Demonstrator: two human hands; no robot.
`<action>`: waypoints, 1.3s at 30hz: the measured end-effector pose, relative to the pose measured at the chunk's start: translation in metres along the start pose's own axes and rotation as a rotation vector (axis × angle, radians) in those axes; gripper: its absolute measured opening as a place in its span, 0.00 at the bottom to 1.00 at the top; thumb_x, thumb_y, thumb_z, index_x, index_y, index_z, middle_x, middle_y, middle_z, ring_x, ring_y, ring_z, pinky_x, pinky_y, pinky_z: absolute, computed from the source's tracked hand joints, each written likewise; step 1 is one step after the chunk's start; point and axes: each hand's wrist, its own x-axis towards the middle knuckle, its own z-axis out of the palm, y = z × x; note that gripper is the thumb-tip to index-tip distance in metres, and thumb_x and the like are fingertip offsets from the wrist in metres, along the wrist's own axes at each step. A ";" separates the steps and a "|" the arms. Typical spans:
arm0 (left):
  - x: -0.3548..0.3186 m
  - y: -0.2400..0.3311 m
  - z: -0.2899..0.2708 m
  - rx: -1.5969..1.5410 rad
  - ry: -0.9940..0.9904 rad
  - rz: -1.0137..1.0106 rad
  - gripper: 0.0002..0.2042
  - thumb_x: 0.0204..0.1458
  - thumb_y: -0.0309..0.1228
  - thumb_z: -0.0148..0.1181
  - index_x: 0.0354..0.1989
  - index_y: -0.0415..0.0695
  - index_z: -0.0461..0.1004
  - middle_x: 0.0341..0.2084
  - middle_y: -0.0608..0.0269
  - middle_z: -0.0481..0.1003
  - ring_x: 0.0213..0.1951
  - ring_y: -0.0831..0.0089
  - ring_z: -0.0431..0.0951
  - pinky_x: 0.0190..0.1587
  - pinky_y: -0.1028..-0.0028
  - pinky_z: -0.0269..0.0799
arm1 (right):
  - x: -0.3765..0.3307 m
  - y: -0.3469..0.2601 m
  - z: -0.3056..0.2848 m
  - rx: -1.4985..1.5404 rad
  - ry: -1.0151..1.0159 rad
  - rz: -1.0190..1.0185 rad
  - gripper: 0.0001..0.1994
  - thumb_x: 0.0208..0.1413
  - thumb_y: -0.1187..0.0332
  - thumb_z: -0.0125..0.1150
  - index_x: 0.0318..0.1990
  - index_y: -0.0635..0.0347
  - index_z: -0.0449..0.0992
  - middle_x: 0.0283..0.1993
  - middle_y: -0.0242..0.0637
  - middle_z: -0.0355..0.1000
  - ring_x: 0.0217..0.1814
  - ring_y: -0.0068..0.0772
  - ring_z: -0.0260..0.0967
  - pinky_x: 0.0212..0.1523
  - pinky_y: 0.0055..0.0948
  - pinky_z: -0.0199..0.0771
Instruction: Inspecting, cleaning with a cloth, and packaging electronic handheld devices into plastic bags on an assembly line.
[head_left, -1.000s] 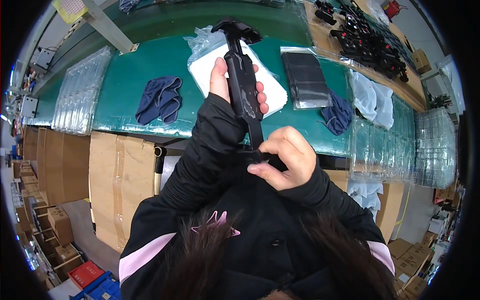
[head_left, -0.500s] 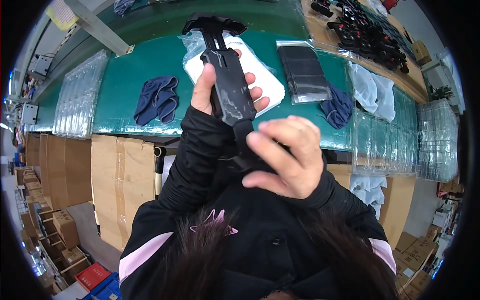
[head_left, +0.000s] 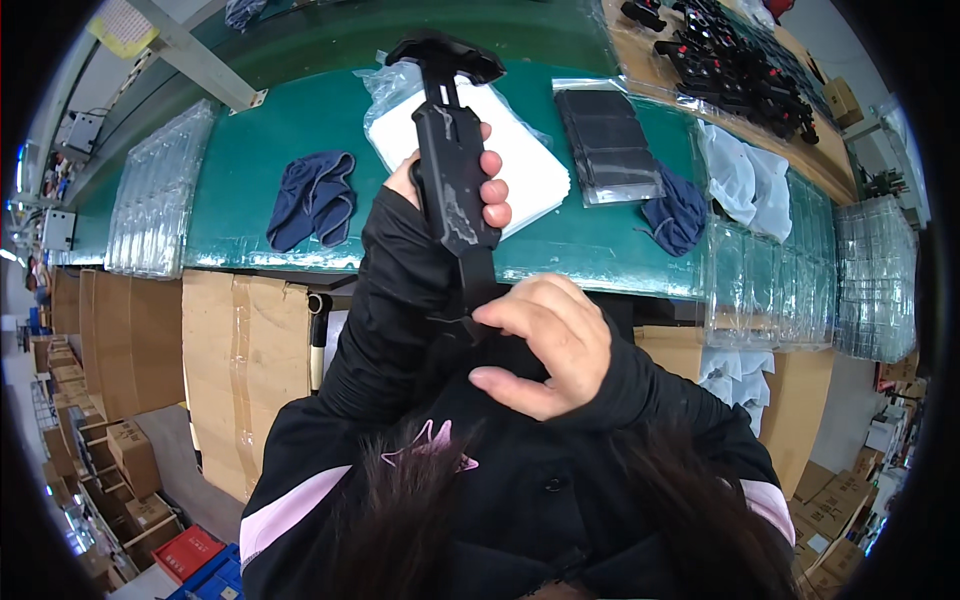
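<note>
A black extendable clamp holder point(head_left: 455, 170) slants upright over the table's near edge, with scuff-like pale marks or film on its body. My left hand point(head_left: 492, 190) is closed around the body, fingertips showing along its right side. At the top, a wide black jaw point(head_left: 445, 55) stands out on a slotted stem. My right hand point(head_left: 555, 345) is curled at the holder's lower end, fingers against the bottom jaw and thumb spread below. That jaw is partly covered by the fingers and blends into my black clothing. Behind the holder lies a stack of white sheets point(head_left: 535, 170) on clear plastic.
On the green table point(head_left: 235, 190) lie a dark blue cloth point(head_left: 312, 200), a bagged black panel point(head_left: 610, 145) and another blue cloth point(head_left: 675, 212). Clear plastic trays point(head_left: 160, 190) stand at the left, more trays point(head_left: 770, 280) at the right. Several black parts point(head_left: 735, 70) cover a brown board.
The holder has turned more upright and shifted slightly right at its top. My left thumb has moved behind the body. My right hand has moved left and down along the lower end.
</note>
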 end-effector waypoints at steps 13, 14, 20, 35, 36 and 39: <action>-0.044 -0.021 -0.009 1.169 -0.009 0.669 0.34 0.34 0.26 0.68 0.55 0.38 0.60 0.40 0.58 0.71 0.40 0.71 0.74 0.46 0.72 0.68 | -0.026 0.106 -0.106 -0.397 0.010 0.270 0.29 0.42 0.51 0.65 0.49 0.61 0.70 0.48 0.47 0.68 0.51 0.49 0.65 0.52 0.38 0.64; -0.044 -0.024 -0.006 1.187 -0.034 0.736 0.33 0.34 0.26 0.68 0.53 0.38 0.61 0.40 0.58 0.72 0.40 0.72 0.74 0.46 0.73 0.68 | -0.041 0.145 -0.130 -0.566 0.186 0.362 0.30 0.43 0.50 0.63 0.51 0.60 0.69 0.51 0.47 0.67 0.54 0.49 0.63 0.54 0.40 0.61; -0.044 -0.029 0.001 1.737 -0.087 0.977 0.16 0.46 0.18 0.56 0.46 0.35 0.65 0.39 0.58 0.72 0.40 0.75 0.73 0.42 0.78 0.68 | -0.112 0.199 -0.105 -1.331 0.018 0.601 0.35 0.49 0.43 0.52 0.58 0.60 0.61 0.61 0.49 0.58 0.64 0.46 0.53 0.63 0.54 0.40; -0.019 -0.088 -0.016 1.121 -0.500 0.963 0.17 0.48 0.33 0.55 0.47 0.41 0.68 0.43 0.53 0.72 0.44 0.57 0.73 0.49 0.64 0.65 | 0.017 -0.008 -0.063 -0.364 -0.024 -0.243 0.14 0.38 0.70 0.59 0.37 0.61 0.74 0.46 0.46 0.70 0.51 0.48 0.67 0.52 0.45 0.64; -0.017 -0.089 -0.013 1.235 -0.398 0.877 0.15 0.50 0.33 0.53 0.45 0.41 0.69 0.42 0.56 0.72 0.43 0.62 0.73 0.47 0.67 0.66 | 0.021 -0.004 -0.060 -0.324 -0.051 -0.242 0.13 0.40 0.70 0.57 0.36 0.62 0.74 0.47 0.46 0.70 0.52 0.48 0.67 0.53 0.47 0.63; -0.027 -0.078 0.015 1.533 -0.239 0.831 0.12 0.52 0.32 0.52 0.42 0.39 0.70 0.34 0.59 0.73 0.38 0.69 0.74 0.42 0.72 0.69 | 0.024 0.028 -0.068 -0.273 0.203 -0.151 0.11 0.43 0.73 0.53 0.36 0.65 0.74 0.38 0.42 0.74 0.40 0.38 0.72 0.46 0.31 0.69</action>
